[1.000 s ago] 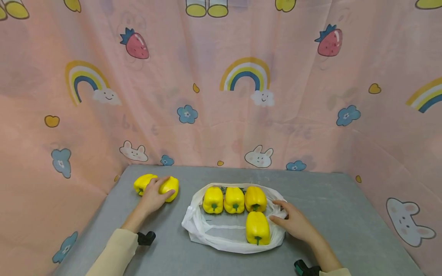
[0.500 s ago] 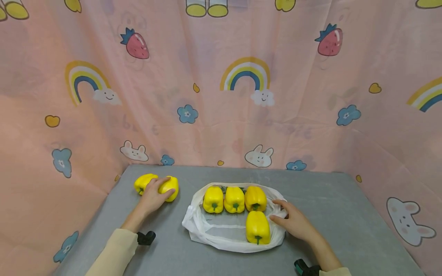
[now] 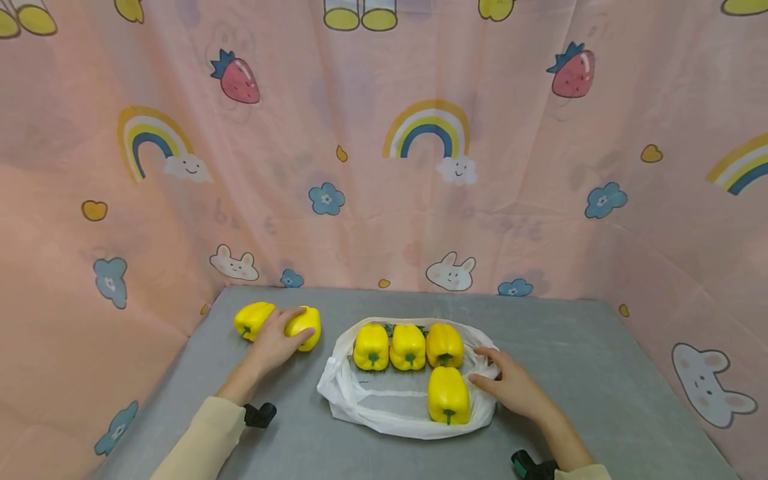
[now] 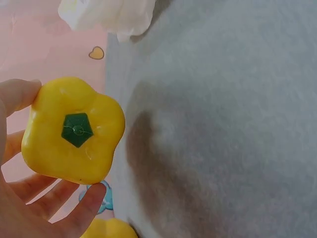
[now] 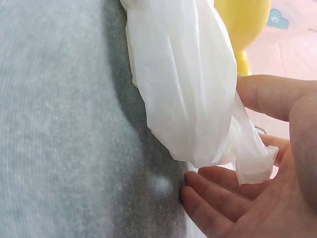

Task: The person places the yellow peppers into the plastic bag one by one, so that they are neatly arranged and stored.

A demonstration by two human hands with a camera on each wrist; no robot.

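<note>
My left hand [image 3: 279, 340] grips a yellow bell pepper [image 3: 304, 328] at the back left of the table. In the left wrist view its green stem end [image 4: 77, 130] shows, with thumb and fingers round the sides. A second yellow bell pepper [image 3: 254, 319] lies just left of that hand. My right hand [image 3: 513, 385] holds the right side of a white plastic bag [image 3: 351, 412], whose mouth is spread wide. In the right wrist view a loose flap [image 5: 252, 153] of the bag hangs between thumb and fingers. Inside stand several yellow bell peppers [image 3: 408, 347], one [image 3: 448, 397] nearer the front.
A grey cloth [image 3: 576, 353] covers the table. A pink printed curtain [image 3: 510, 220] hangs behind it and along both sides. Dark wrist mounts [image 3: 260, 415] sit on both wrists.
My left hand has moved slightly to the right with the pepper, widening the gap to the pepper left behind. The right hand and the bag have stayed in place.
</note>
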